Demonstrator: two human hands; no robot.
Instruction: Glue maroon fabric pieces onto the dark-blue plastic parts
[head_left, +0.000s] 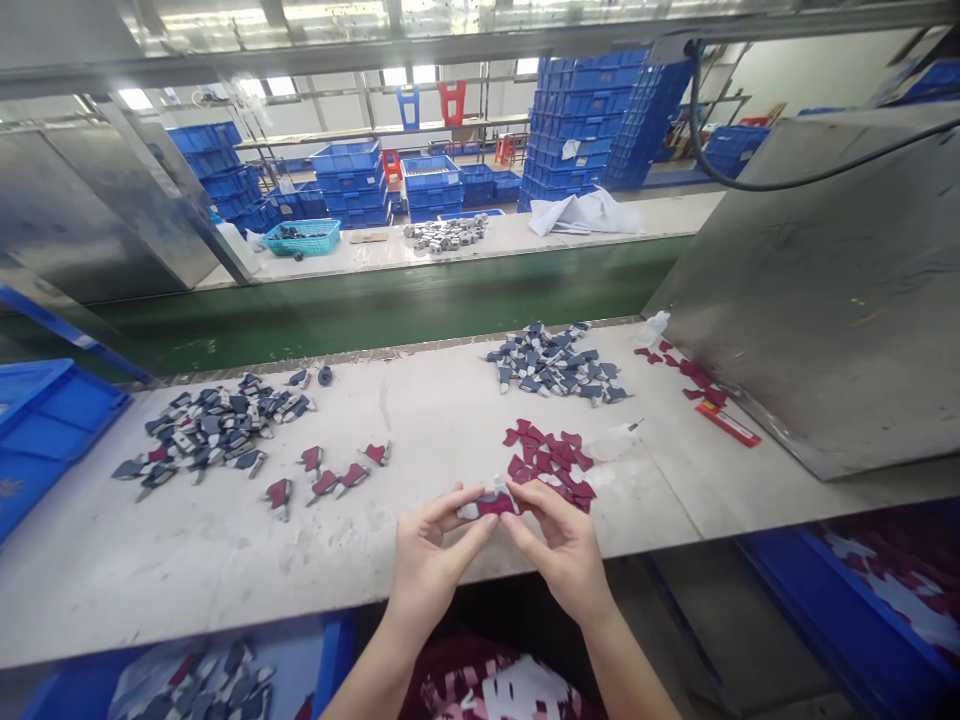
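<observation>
A small grey-and-maroon part point(493, 503) is pinched between both hands above the table's front edge. My left hand point(435, 550) grips its left end with thumb and fingers. On its right end the thumb and fingers of my right hand point(559, 540) are closed. Just beyond the hands lies a pile of maroon pieces point(551, 455). Farther back is a heap of dark grey and white parts point(555, 362). Several maroon-topped parts point(324, 485) lie to the left, beside another heap of grey parts point(217, 425).
A green conveyor belt point(420, 300) runs behind the white table point(420, 570). Blue bins point(45, 420) stand at the left and below the edge. Near the metal panel point(817, 290) at right lie a red-orange packet point(727, 424) and maroon pieces. A clear bottle point(611, 440) lies near the maroon pile.
</observation>
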